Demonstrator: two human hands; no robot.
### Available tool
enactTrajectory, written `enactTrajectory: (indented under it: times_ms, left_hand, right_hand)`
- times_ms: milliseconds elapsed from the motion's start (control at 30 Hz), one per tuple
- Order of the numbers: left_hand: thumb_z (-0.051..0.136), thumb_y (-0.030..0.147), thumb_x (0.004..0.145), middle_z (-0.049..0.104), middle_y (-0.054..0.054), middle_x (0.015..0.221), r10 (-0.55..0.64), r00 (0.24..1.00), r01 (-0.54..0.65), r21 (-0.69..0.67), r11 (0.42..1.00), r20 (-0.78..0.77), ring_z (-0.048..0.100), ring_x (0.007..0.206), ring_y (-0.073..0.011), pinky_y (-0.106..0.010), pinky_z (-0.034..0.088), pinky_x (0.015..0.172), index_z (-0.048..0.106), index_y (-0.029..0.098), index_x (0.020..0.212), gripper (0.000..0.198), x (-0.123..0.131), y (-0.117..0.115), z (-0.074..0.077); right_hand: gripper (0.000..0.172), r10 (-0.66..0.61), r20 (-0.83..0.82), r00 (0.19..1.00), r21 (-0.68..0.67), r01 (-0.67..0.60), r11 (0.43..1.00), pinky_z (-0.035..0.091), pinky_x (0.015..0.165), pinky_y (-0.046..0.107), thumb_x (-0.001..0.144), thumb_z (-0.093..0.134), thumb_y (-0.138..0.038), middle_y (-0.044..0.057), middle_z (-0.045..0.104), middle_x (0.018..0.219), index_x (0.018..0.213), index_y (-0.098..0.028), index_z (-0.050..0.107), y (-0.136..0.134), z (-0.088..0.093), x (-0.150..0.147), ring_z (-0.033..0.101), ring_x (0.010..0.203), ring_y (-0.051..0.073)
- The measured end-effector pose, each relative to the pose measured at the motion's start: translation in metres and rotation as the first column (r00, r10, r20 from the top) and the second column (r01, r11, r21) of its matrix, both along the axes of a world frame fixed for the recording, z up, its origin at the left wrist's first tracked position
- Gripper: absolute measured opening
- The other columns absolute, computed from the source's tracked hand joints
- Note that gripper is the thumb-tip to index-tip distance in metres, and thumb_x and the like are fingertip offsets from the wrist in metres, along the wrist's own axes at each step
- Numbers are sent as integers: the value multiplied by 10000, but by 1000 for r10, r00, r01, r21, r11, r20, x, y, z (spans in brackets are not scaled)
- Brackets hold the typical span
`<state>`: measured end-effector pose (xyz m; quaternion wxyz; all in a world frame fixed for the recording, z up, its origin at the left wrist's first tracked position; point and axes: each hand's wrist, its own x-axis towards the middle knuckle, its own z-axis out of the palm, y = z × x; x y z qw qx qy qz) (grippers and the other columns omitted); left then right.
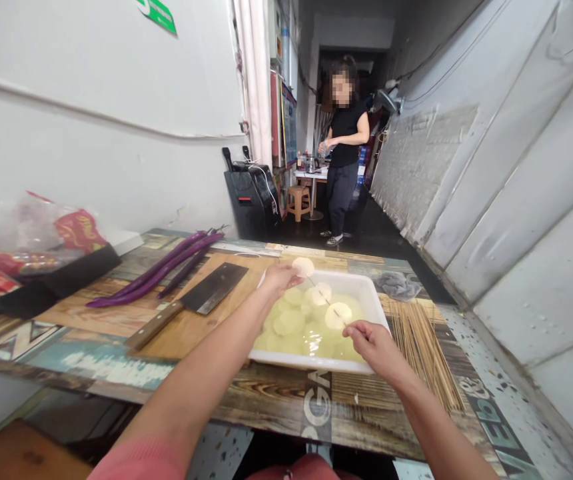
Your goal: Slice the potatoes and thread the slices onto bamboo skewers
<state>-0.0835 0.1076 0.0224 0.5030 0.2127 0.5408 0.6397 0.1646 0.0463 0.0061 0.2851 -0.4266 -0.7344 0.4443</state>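
My left hand [277,279] pinches a pale round potato slice [304,267] by its edge, above the far left side of a white plastic tub [374,300]. A thin wooden skewer [330,305] runs from that slice toward my right hand [370,341], whose closed fingers grip its near end. Two more potato slices [338,316] are threaded along the skewer, spaced apart. Below, several potato slices [289,321] lie in yellowish water in the tub. Whether the tip has gone through the slice in my left hand I cannot tell.
Loose bamboo skewers [424,347] lie right of the tub, near a crumpled grey plastic bag [397,285]. To the left are a cleaver [215,288] on a wooden board [166,340], long purple eggplants [159,270] and a black box [66,273] of packets. A person [344,143] stands beyond the table.
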Motion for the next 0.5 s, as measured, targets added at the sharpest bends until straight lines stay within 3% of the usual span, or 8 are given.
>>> enactTrajectory:
  times_ms: [500]
  left_hand:
    - [707, 56, 618, 593, -31, 653, 74, 994, -70, 56, 996, -83, 588, 579, -108, -302, 556, 628, 571, 89, 624, 140, 7, -2, 1]
  right_hand:
    - [290, 15, 26, 1000, -1, -15, 1000, 220, 424, 214, 770, 415, -342, -57, 324, 482, 773, -132, 614, 1, 1, 0, 291, 442, 92]
